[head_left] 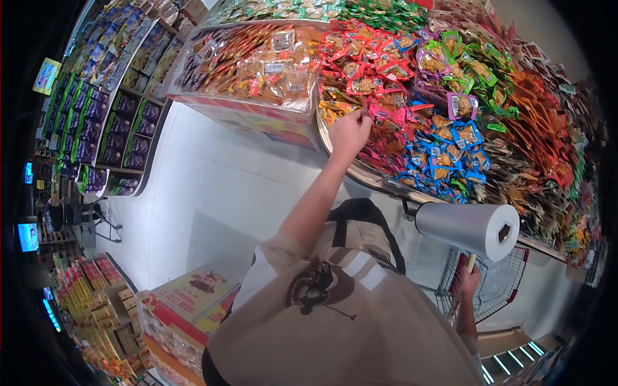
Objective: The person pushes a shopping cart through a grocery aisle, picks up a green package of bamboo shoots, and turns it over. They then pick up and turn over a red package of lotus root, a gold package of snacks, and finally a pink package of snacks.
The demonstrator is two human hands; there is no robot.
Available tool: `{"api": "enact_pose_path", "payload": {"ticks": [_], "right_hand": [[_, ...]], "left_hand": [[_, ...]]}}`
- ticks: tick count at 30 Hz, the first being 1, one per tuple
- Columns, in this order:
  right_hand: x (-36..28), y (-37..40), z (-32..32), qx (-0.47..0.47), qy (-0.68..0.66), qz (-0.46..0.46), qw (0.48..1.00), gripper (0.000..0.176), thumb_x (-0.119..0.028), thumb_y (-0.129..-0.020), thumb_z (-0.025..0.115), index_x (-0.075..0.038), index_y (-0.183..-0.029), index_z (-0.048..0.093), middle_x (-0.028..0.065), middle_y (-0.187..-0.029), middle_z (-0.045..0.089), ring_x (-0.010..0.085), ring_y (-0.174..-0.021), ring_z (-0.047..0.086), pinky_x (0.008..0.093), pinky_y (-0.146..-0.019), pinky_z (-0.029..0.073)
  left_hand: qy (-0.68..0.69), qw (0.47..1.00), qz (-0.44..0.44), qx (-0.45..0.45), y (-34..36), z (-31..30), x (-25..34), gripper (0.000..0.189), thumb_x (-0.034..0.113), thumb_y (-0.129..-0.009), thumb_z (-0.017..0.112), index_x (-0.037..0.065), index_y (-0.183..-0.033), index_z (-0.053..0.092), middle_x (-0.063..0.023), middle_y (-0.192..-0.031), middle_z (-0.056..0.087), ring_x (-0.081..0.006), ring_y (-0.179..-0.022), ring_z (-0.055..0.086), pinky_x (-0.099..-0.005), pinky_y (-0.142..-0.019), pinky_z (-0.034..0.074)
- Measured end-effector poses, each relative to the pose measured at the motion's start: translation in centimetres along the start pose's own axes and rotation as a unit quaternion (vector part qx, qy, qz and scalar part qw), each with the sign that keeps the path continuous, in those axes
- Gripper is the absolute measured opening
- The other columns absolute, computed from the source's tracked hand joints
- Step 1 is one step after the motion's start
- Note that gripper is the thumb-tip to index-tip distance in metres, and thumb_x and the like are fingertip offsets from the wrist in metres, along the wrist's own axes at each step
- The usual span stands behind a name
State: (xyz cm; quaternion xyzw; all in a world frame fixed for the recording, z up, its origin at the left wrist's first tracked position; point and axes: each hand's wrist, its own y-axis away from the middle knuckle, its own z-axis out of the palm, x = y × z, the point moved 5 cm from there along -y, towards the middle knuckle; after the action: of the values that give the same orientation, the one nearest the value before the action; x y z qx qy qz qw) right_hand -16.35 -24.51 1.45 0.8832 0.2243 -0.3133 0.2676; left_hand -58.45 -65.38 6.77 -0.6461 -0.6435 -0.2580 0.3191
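My left hand [349, 134] reaches out over the rim of the snack bin, its fingertips pinched on a small reddish snack packet [366, 108]. Around it lie yellow packets [336, 110], red-edged packets [364, 64] and pink-red packets [386, 132]. Blue-edged packets [444, 154] are heaped farther right. Low on the right, my right hand [470, 281] is closed round a tan bar that looks like the handle of the shopping cart [492, 289]. Part of that grip is hidden from me.
A large roll of plastic bags [467, 228] juts from the bin's edge above the cart. Left of the bin stands a box display of clear-wrapped snacks [257, 71]. Shelves of purple packs [119, 128] line the left, and stacked cartons [193, 299] stand near my left side.
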Motion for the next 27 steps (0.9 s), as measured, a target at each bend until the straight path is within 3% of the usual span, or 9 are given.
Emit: {"api": "enact_pose_path", "payload": {"ticks": [4, 6, 10, 13, 16, 17, 19, 22, 27], "right_hand": [[0.7, -0.8, -0.1, 0.004, 0.032, 0.006, 0.999, 0.022, -0.020, -0.082, 0.062, 0.001, -0.087, 0.062, -0.0020, -0.055, 0.048, 0.0062, -0.046, 0.041, 0.0266, -0.041, 0.033], [1.6, -1.1, -0.6, 0.001, 0.048, 0.009, 0.999, 0.023, -0.019, -0.081, 0.062, 0.002, -0.091, 0.062, -0.0004, -0.057, 0.050, 0.0075, -0.049, 0.044, 0.0279, -0.045, 0.036], [4.6, -3.2, -1.0, 0.001, 0.104, -0.004, 0.995, 0.029, -0.017, -0.078, 0.062, 0.004, -0.098, 0.062, 0.0058, -0.067, 0.059, 0.0119, -0.060, 0.050, 0.0317, -0.058, 0.042], [3.7, -3.1, -1.0, 0.001, 0.114, -0.028, 0.993, 0.030, -0.018, -0.078, 0.062, 0.005, -0.098, 0.062, 0.0071, -0.068, 0.061, 0.0123, -0.061, 0.051, 0.0323, -0.058, 0.042], [4.5, -3.9, -1.0, -0.007, 0.119, -0.033, 0.992, 0.030, -0.018, -0.078, 0.062, 0.005, -0.097, 0.062, 0.0070, -0.069, 0.061, 0.0122, -0.061, 0.051, 0.0323, -0.058, 0.043], [4.9, -4.1, -0.9, -0.010, 0.106, -0.021, 0.994, 0.029, -0.018, -0.078, 0.062, 0.005, -0.096, 0.062, 0.0069, -0.069, 0.060, 0.0120, -0.061, 0.051, 0.0321, -0.058, 0.043], [4.2, -4.0, -0.8, -0.012, 0.089, -0.019, 0.996, 0.027, -0.017, -0.078, 0.061, 0.006, -0.093, 0.062, 0.0064, -0.068, 0.060, 0.0115, -0.061, 0.050, 0.0316, -0.058, 0.042], [3.5, -3.1, -1.0, -0.009, 0.082, -0.034, 0.996, 0.025, -0.016, -0.078, 0.060, 0.006, -0.089, 0.061, 0.0048, -0.065, 0.058, 0.0104, -0.060, 0.048, 0.0306, -0.056, 0.041], [6.2, -4.4, -1.0, -0.014, 0.067, -0.012, 0.998, 0.023, -0.016, -0.078, 0.059, 0.007, -0.084, 0.060, 0.0029, -0.063, 0.055, 0.0093, -0.057, 0.046, 0.0303, -0.052, 0.040]], "left_hand": [[0.323, 0.941, 0.029, 0.091, 0.4, -2.6, 0.1, 0.028, 0.028, -0.090, 0.046, 0.006, -0.096, 0.062, -0.0050, -0.077, 0.063, -0.0159, -0.069, 0.059, -0.0303, -0.062, 0.046], [0.523, 0.846, -0.103, 0.024, 1.0, -3.1, -0.4, 0.022, 0.018, -0.091, 0.044, 0.005, -0.103, 0.058, -0.0006, -0.083, 0.059, -0.0101, -0.075, 0.053, -0.0260, -0.065, 0.044], [0.692, 0.712, -0.081, -0.088, 5.1, -8.4, 6.3, 0.038, 0.005, -0.088, 0.045, 0.003, -0.125, 0.039, -0.0052, -0.101, 0.057, -0.0142, -0.091, 0.058, -0.0276, -0.079, 0.047], [0.636, 0.764, -0.057, -0.094, 7.2, -10.4, 8.6, 0.044, -0.004, -0.085, 0.045, 0.003, -0.127, 0.035, -0.0088, -0.109, 0.055, -0.0158, -0.097, 0.058, -0.0283, -0.085, 0.047], [0.593, 0.790, 0.065, -0.137, 9.0, -11.8, 10.1, 0.054, -0.009, -0.079, 0.047, 0.002, -0.131, 0.034, -0.0121, -0.123, 0.049, -0.0235, -0.113, 0.052, -0.0389, -0.093, 0.044], [0.558, 0.819, 0.038, -0.128, 9.9, -12.2, 10.4, 0.055, -0.011, -0.078, 0.045, -0.001, -0.131, 0.033, -0.0154, -0.123, 0.050, -0.0261, -0.111, 0.054, -0.0406, -0.093, 0.045], [0.567, 0.808, 0.031, -0.156, 11.0, -12.9, 10.9, 0.050, -0.010, -0.079, 0.050, 0.001, -0.126, 0.037, -0.0042, -0.100, 0.050, -0.0113, -0.091, 0.052, -0.0274, -0.078, 0.044], [0.552, 0.816, 0.011, -0.171, 12.4, -13.9, 12.0, 0.049, -0.008, -0.077, 0.054, 0.002, -0.123, 0.040, 0.0042, -0.081, 0.045, -0.0030, -0.072, 0.049, -0.0200, -0.066, 0.042], [0.560, 0.812, 0.000, -0.164, 14.0, -15.0, 13.6, 0.055, -0.008, -0.076, 0.051, 0.002, -0.127, 0.035, -0.0035, -0.095, 0.058, -0.0086, -0.086, 0.058, -0.0247, -0.073, 0.046]]}}
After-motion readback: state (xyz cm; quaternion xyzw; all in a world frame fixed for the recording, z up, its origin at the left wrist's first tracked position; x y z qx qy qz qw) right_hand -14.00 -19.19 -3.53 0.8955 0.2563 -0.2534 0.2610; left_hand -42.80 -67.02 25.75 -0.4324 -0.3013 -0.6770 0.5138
